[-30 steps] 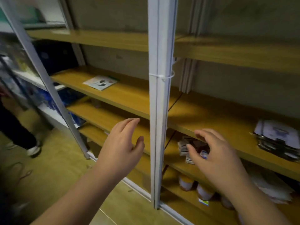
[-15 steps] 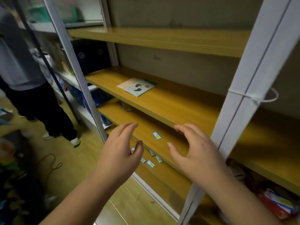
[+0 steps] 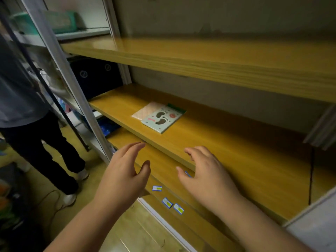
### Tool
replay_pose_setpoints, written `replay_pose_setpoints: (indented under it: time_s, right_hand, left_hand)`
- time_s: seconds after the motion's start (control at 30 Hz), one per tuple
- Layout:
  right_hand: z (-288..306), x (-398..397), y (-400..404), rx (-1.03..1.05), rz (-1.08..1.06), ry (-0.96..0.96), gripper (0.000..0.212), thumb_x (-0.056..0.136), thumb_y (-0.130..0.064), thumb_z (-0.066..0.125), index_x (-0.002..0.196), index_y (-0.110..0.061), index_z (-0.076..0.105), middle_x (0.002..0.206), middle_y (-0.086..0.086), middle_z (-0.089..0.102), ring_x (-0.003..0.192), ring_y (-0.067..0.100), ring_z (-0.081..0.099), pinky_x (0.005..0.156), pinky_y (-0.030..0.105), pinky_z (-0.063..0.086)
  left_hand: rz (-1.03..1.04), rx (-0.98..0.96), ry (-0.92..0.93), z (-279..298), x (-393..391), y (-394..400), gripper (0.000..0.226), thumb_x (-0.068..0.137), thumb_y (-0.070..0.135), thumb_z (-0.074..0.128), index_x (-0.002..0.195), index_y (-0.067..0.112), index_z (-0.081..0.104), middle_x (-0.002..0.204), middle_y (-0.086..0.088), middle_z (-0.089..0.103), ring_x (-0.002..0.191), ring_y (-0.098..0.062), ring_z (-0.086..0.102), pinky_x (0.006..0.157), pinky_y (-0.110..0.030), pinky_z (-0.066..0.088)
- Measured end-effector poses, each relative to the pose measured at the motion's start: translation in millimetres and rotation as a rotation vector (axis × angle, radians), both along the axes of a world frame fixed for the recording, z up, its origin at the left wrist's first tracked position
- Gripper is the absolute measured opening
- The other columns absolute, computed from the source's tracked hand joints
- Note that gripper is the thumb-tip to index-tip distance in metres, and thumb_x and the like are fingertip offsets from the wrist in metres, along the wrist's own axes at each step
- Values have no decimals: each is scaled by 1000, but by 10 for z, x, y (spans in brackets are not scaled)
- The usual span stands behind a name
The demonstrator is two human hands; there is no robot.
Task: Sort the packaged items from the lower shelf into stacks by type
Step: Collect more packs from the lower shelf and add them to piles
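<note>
A flat pale-green packet printed with two footprints [image 3: 161, 118] lies on the middle wooden shelf [image 3: 227, 150], overlapping a pinkish packet [image 3: 143, 111] beneath it. My left hand [image 3: 123, 180] hovers in front of the lower shelf [image 3: 163, 166], fingers relaxed and empty. My right hand [image 3: 205, 177] hovers beside it, fingers spread, holding nothing. Small blue-and-yellow labels [image 3: 168, 202] sit on the lower shelf edges below my hands.
A white metal upright [image 3: 60, 70] stands at the left of the shelves. A person in dark trousers [image 3: 41, 142] stands on the wooden floor at the left. Dark blue bins [image 3: 94, 75] sit on the neighbouring rack. The top shelf [image 3: 200, 59] juts out overhead.
My view has swung left and closer to the shelves, away from the stacked packets at the right. Both hands stay raised and empty; the right hand moved left with the view.
</note>
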State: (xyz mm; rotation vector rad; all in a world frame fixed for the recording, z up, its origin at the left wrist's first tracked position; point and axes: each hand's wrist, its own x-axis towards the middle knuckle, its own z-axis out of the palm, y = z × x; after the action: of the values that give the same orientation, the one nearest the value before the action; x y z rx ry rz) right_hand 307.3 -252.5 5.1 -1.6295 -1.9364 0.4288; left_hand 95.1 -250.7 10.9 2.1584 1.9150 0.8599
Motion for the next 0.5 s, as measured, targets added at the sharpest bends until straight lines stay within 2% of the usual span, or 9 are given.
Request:
replay_pose_setpoints:
  time_s: [0.17,0.23,0.3,0.4,0.5]
  right_hand:
    - [-85,-108,452,-62,-150,-36,60,89,-48,61,142,-23,49,135,-5,52,123,14,51,103,34,45]
    - [-77,-206,670,-107,-226,-56,65,89,-51,58,145,-23,44,141,-2,50,127,17,49,105,36,43]
    - [-59,-337,901,-214,-297,-113,71,89,-57,53,149,-22,38,148,2,46,134,22,43,109,37,38]
    - [-42,-578,1275,-332,-363,-271,74,87,-66,48,142,-17,42,146,8,47,132,28,42,107,38,35]
    - [-37,-831,1672,-345,-436,-330,76,85,-74,43,135,-17,46,139,11,51,126,31,45,100,39,38]
  left_hand:
    - [-93,-27,-37,-42,-205,642,55,91,47,52,144,37,41,146,18,44,130,-7,44,102,-37,47]
    - [-126,-43,-48,-31,-331,915,55,93,45,54,145,35,41,147,17,44,117,-17,57,98,-41,51]
    - [-157,-57,-63,-30,-472,1177,55,93,45,55,146,35,41,147,17,43,107,-23,62,95,-42,52]
    - [-222,-34,-61,-53,-671,1565,55,94,44,54,146,33,41,148,15,44,116,-17,56,96,-40,51]
    - [-283,-17,-79,-99,-808,1904,58,93,41,56,147,31,39,147,12,46,124,-14,51,99,-33,45]
